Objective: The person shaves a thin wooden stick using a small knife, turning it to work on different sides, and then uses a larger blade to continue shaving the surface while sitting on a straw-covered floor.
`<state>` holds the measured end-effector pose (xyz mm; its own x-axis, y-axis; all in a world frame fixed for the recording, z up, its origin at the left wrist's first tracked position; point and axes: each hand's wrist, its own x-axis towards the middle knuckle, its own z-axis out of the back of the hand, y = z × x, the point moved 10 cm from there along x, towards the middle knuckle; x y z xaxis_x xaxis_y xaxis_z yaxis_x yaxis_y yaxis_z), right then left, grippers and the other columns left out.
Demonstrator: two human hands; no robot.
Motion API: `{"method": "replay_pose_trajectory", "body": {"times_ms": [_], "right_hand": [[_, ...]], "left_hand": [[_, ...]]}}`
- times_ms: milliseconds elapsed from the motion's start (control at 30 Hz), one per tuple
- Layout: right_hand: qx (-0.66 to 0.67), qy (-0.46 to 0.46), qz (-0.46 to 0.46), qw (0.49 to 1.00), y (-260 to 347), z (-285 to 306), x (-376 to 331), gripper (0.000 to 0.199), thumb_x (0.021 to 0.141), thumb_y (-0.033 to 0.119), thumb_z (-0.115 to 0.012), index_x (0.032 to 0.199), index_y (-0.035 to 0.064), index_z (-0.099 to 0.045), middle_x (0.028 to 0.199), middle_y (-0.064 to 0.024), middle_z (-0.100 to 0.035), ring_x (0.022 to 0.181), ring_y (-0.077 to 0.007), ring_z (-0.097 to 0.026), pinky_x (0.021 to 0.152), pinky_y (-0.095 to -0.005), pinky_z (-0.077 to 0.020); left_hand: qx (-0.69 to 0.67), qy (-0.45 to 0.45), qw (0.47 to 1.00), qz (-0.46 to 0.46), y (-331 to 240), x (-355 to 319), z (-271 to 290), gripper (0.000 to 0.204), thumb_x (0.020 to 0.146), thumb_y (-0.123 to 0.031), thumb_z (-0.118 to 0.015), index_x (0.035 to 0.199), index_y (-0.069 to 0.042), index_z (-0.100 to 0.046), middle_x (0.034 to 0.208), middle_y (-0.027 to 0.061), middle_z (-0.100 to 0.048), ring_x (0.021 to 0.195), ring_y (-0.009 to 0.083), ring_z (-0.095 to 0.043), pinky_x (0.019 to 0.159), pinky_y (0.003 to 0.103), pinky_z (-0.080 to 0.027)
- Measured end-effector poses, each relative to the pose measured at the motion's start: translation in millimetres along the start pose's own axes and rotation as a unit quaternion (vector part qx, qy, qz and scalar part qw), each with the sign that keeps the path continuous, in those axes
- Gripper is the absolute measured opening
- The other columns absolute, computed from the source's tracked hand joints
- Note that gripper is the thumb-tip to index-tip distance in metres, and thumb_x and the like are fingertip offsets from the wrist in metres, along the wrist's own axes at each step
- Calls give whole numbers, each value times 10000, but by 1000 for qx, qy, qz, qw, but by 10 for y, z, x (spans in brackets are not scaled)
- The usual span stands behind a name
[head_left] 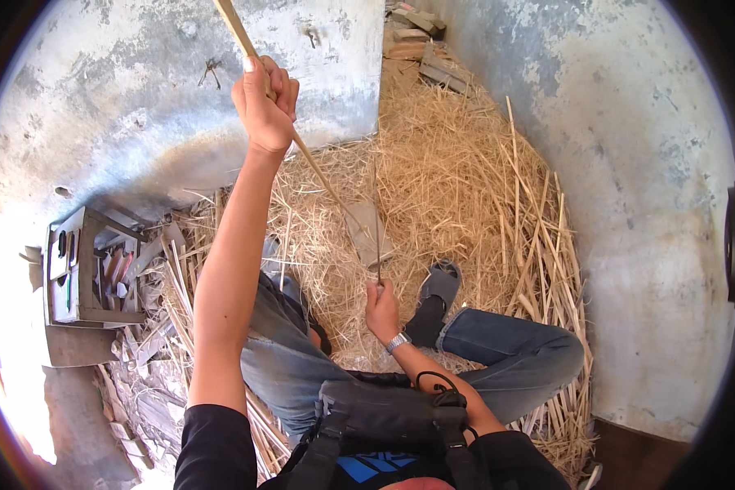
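My left hand [267, 102], raised on an outstretched arm, is closed around a long thin pale stick [312, 163], perhaps bamboo. The stick slants from the top edge down toward the middle and tapers to its lower end. My right hand [382, 312], low between my knees, is wrapped around the handle of a long narrow knife [376, 237]. Its thin blade points away from me, seen nearly edge-on. The stick's lower end comes close to the blade; whether they touch I cannot tell. Beneath them lies a flat grey block [363, 231].
Straw-like shavings [449, 163] cover the floor around my feet. Long split strips [547, 261] are heaped along the right wall [653, 204]. At left stands a small wooden stool [72, 269] with small items on it. Wood pieces [443, 72] lie at the far end.
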<state>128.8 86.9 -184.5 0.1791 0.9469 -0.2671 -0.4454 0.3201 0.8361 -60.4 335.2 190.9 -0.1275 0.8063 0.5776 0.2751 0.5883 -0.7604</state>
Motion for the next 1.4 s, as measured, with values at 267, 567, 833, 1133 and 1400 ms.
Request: {"method": "replay_pose_trajectory", "body": {"times_ms": [267, 567, 833, 1133, 1400], "right_hand": [[-115, 85, -142, 980, -1312, -392, -207, 616, 1011, 496, -505, 1146, -99, -587, 1048, -356, -665, 1021, -514, -642, 910, -553, -493], [-87, -81, -126, 985, -1519, 252, 290, 511, 989, 424, -557, 1056, -79, -622, 1012, -351, -676, 983, -520, -652, 870, -578, -497], [29, -109, -19, 993, -760, 178, 281, 440, 1027, 411, -565, 1037, -29, -568, 767, -214, -626, 647, -354, -625, 612, -465, -498], [356, 109, -259, 891, -786, -507, -26, 417, 1036, 482, -556, 1006, 70, -492, 653, -42, -494, 442, -153, -497, 404, -331, -452], [223, 19, -99, 970, -188, 154, 468, 415, 1033, 411, -573, 890, 24, -524, 565, -49, -518, 426, -167, -535, 389, -344, -432]], "left_hand": [[-45, -21, 999, 15, 39, -30, 155, 560, 1063, -530, -421, 693, -111, -380, 517, -11, -315, 422, 88, -253, 394, 268, -230], [-88, 106, 976, 170, 256, -1, 100, 656, 984, -706, -400, 627, -166, -293, 536, -53, -227, 497, 88, -216, 464, 269, -172], [-161, 201, 950, 178, 306, -23, -18, 692, 928, -778, -450, 644, -160, -323, 547, -68, -230, 495, 76, -193, 470, 258, -168], [-219, 272, 915, 204, 316, -80, -200, 753, 838, -871, -504, 658, -157, -344, 561, -73, -270, 498, 74, -223, 486, 247, -205], [-365, 452, 779, 237, 199, -349, -342, 722, 677, -812, -771, 640, -155, -473, 485, -102, -365, 399, 39, -248, 413, 232, -174]]}}
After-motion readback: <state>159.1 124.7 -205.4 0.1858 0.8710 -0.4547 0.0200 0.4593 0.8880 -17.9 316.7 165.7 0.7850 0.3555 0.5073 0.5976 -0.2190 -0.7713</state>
